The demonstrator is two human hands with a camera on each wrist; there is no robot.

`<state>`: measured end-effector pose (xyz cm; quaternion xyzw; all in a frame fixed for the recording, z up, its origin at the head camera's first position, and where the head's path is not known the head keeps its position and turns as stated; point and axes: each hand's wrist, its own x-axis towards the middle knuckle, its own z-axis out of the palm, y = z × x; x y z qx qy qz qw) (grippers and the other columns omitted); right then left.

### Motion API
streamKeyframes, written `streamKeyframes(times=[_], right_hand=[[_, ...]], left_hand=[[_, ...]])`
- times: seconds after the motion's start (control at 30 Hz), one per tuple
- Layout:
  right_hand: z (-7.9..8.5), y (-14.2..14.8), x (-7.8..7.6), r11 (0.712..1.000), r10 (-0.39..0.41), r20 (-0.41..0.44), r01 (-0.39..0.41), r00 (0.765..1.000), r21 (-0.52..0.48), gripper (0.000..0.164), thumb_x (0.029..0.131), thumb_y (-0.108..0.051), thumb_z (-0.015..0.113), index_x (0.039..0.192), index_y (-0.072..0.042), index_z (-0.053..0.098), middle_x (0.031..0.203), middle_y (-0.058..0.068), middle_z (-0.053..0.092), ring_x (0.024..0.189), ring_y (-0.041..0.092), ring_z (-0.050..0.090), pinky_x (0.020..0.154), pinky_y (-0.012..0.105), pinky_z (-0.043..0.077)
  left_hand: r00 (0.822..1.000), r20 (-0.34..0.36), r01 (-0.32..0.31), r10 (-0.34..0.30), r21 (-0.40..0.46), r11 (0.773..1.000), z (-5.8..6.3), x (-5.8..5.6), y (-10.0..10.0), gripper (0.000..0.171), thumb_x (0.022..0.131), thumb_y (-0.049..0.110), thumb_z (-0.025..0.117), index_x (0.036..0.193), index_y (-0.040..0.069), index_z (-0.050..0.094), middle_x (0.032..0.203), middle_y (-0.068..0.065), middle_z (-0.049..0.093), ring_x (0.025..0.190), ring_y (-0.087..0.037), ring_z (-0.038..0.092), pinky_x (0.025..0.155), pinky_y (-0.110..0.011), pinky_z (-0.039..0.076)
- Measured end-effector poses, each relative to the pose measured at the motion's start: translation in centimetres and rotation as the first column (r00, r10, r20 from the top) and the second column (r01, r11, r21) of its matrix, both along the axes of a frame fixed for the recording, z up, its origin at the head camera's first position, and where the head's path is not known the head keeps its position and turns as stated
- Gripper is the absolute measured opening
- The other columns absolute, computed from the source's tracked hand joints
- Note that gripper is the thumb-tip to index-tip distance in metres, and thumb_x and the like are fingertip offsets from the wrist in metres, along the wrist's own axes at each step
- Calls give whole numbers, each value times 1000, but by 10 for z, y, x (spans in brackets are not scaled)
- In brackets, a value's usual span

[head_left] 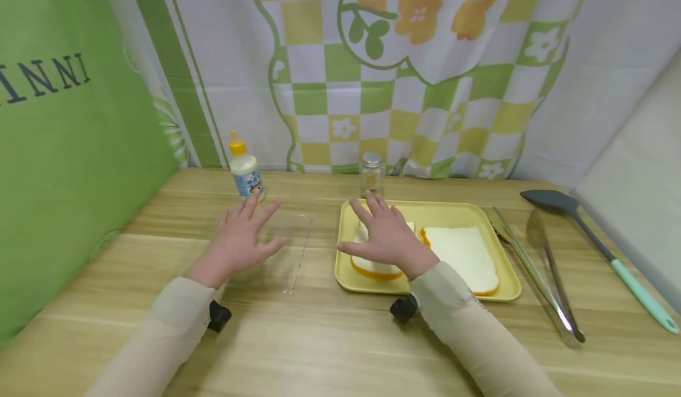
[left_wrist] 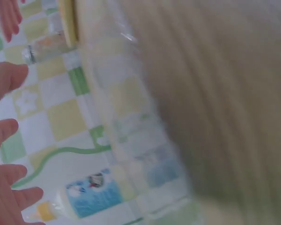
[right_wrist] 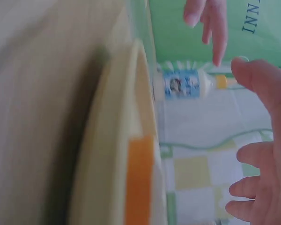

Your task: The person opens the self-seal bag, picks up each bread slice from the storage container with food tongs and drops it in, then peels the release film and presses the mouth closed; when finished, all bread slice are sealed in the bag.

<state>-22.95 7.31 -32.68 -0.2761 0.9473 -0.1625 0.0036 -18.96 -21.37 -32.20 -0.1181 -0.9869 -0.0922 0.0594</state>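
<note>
In the head view my left hand (head_left: 236,240) is held with its fingers spread over a clear flat sheet (head_left: 287,249) on the table. Beyond its fingertips stands a squeeze bottle (head_left: 246,172) with a yellow cap and blue label. My right hand (head_left: 384,234), fingers spread and holding nothing, is above the yellow tray (head_left: 420,295). One bread slice (head_left: 367,266) lies on the tray, partly hidden beneath that hand. To its right is a second bread slice (head_left: 463,255) with an orange crust. Both wrist views show fingers apart and nothing gripped.
Behind the tray stands a small glass jar (head_left: 371,175) with a metal lid. Metal tongs (head_left: 537,279) lie right of the tray, and a dark spatula (head_left: 590,237) with a mint handle lies farther right. A checked curtain (head_left: 372,101) hangs along the table's back edge.
</note>
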Motion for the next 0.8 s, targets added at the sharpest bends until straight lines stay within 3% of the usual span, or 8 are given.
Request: streamKeyframes(times=[0.17, 0.33, 0.53, 0.67, 0.8], right_hand=[[-4, -24, 1, 993, 71, 109, -60, 991, -105, 91, 83, -61, 54, 150, -15, 12, 154, 17, 8, 141, 32, 10, 110, 51, 18], [-14, -47, 0, 973, 144, 199, -101, 969, -208, 92, 83, -55, 59, 150, -14, 10, 154, 12, 11, 141, 27, 13, 111, 45, 20], [-21, -70, -1, 962, 206, 224, -156, 952, -223, 92, 83, -50, 62, 149, -8, 13, 153, 15, 16, 140, 27, 17, 112, 42, 20], [-26, -81, -6, 963, 208, 248, -154, 946, -219, 88, 85, -47, 62, 147, -4, 16, 152, 14, 21, 139, 26, 21, 112, 39, 19], [-31, -88, -11, 961, 199, 300, -127, 933, -244, 86, 86, -45, 61, 147, -4, 18, 151, 13, 23, 138, 26, 24, 112, 38, 21]], left_hand=[[999, -12, 37, -37, -38, 999, -5, 1, -12, 71, 86, 47, 58, 146, 23, 27, 153, -19, 8, 134, -48, 17, 104, -67, 7], [994, 37, 107, -106, -10, 994, -12, -1, -20, 66, 88, 41, 59, 145, 20, 32, 150, -22, 20, 131, -48, 25, 104, -64, 15], [965, 160, 181, -206, 158, 971, -18, -9, -27, 65, 88, 30, 61, 144, 15, 31, 147, -21, 28, 131, -44, 30, 102, -62, 24], [947, 221, 171, -232, 264, 949, -23, -15, -32, 70, 88, 26, 62, 146, 15, 27, 149, -16, 28, 132, -41, 31, 102, -61, 26], [939, 249, 156, -239, 311, 938, -28, -22, -34, 71, 86, 25, 64, 146, 17, 27, 149, -13, 29, 130, -40, 35, 100, -61, 29]])
